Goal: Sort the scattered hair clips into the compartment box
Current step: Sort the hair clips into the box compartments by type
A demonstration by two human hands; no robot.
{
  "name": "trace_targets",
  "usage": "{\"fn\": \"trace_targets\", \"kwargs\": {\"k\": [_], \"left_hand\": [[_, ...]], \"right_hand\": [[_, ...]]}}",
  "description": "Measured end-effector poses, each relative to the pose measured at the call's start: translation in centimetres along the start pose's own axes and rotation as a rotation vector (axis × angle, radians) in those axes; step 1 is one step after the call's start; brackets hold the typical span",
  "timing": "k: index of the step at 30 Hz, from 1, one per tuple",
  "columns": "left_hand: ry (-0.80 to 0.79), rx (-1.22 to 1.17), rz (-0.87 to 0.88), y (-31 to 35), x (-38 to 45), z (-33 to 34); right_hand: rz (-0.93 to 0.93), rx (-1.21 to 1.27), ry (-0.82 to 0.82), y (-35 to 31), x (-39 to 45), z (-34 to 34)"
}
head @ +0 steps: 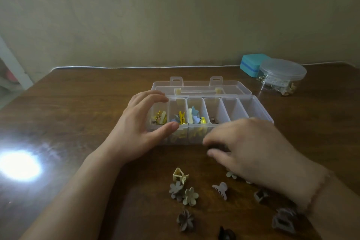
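Dark wood grain is running across the bench (pixel 78 115), with a plain wall behind it and a bright glare spot sitting at the left. I am viewing the compartment box (pixel 259 112) lying open at centre, its lid folded back. The left three compartments are holding yellow and blue clips, the fourth is holding one small brown clip (pixel 213 120), and the two at the right are showing nothing.

The left hand (pixel 140 124) is bracing the box, thumb on the front wall and fingers curling over the rear-left corner, so this grip is grasping the box. The right hand (pixel 251 146) is hovering just in front of the box, fingers bent downward. Motion blur is hiding the fingertips, so I cannot tell whether this grip is grasping a clip or is released.

I am judging the step as mid-sort. The loose hair clips (pixel 184 191) are lying nearer to me than both hands: flower shapes, a yellow claw (pixel 179 176) and a small grey claw (pixel 221 189). The next move is calling for a pinch on one clip, then a drop into its matching compartment.
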State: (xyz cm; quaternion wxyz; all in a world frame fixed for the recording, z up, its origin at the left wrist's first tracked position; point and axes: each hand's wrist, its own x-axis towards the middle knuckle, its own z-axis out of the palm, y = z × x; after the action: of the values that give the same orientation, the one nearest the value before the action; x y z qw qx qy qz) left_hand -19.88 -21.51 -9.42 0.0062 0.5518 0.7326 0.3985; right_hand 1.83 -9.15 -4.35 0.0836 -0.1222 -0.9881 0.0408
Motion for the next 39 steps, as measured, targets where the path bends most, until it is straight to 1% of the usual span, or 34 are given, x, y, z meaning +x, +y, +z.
{"fn": "trace_targets", "kwargs": {"k": [2,4,6,7,8,10,11,12,13,14,15,18,19,22,23,24,26,27,28,31,35,37,39], "left_hand": [[-0.003,-0.008,-0.008,0.0,0.0,0.0],[-0.005,-0.015,-0.010,0.0,0.0,0.0],[-0.005,-0.017,-0.010,0.0,0.0,0.0],[-0.004,-0.018,-0.009,0.0,0.0,0.0],[-0.002,-0.021,-0.008,0.0,0.0,0.0],[0.000,-0.025,-0.005,0.0,0.0,0.0],[0.002,-0.023,-0.003,0.0,0.0,0.1],[0.004,-0.020,-0.002,0.0,0.0,0.1],[0.004,-0.019,-0.003,0.0,0.0,0.1],[0.004,-0.019,-0.003,0.0,0.0,0.1],[0.005,-0.020,-0.002,0.0,0.1,0.1],[0.001,-0.024,0.004,-0.1,0.1,0.1],[0.001,-0.028,0.005,-0.1,0.0,0.1],[0.006,-0.040,0.008,-0.1,0.0,0.1],[0.007,-0.039,0.009,-0.2,0.0,0.1],[0.009,-0.035,0.010,-0.2,0.0,0.1],[0.017,-0.029,0.012,-0.2,0.0,0.2],[0.019,-0.029,0.011,-0.2,0.0,0.1],[0.019,-0.031,0.009,-0.2,0.1,0.1],[0.015,-0.030,0.005,-0.2,0.1,0.2],[0.013,-0.038,-0.003,-0.1,0.0,0.1],[0.009,-0.047,-0.009,-0.1,0.1,0.1],[0.008,-0.049,-0.009,-0.2,0.1,0.1]], "right_hand": [[0.023,-0.082,-0.133,-0.1,0.2,0.3],[0.022,-0.171,-0.231,-0.3,0.8,0.4],[-0.011,-0.225,-0.271,-0.6,1.2,0.6],[-0.024,-0.208,-0.247,-0.7,1.1,0.4],[-0.044,-0.157,-0.183,-0.5,0.8,0.1],[-0.060,0.026,-0.019,-0.1,0.1,-0.6],[-0.036,0.144,0.076,0.2,-0.1,-1.0],[-0.019,0.256,0.214,0.6,-0.1,-1.4],[0.011,0.321,0.338,1.0,0.1,-1.6],[0.059,0.345,0.408,1.3,0.4,-1.7],[0.102,0.331,0.425,1.5,0.8,-1.6],[0.147,0.223,0.340,2.0,1.4,-0.6],[0.146,0.206,0.337,2.1,1.3,-0.6],[0.141,0.291,0.353,1.7,0.2,-2.4],[0.156,0.269,0.297,1.5,-0.2,-2.8],[0.187,0.193,0.196,1.2,-0.6,-3.0],[0.257,-0.017,-0.005,0.9,-0.9,-2.8],[0.278,-0.098,-0.056,0.8,-0.7,-2.4],[0.296,-0.127,-0.087,0.6,-0.5,-2.0],[0.320,-0.142,-0.105,0.1,-0.1,-1.2],[0.241,-0.162,-0.115,-0.5,0.0,-0.4],[0.206,-0.129,-0.118,-0.6,0.0,-0.6],[0.174,-0.055,-0.082,-0.2,-0.1,-1.1]]}}
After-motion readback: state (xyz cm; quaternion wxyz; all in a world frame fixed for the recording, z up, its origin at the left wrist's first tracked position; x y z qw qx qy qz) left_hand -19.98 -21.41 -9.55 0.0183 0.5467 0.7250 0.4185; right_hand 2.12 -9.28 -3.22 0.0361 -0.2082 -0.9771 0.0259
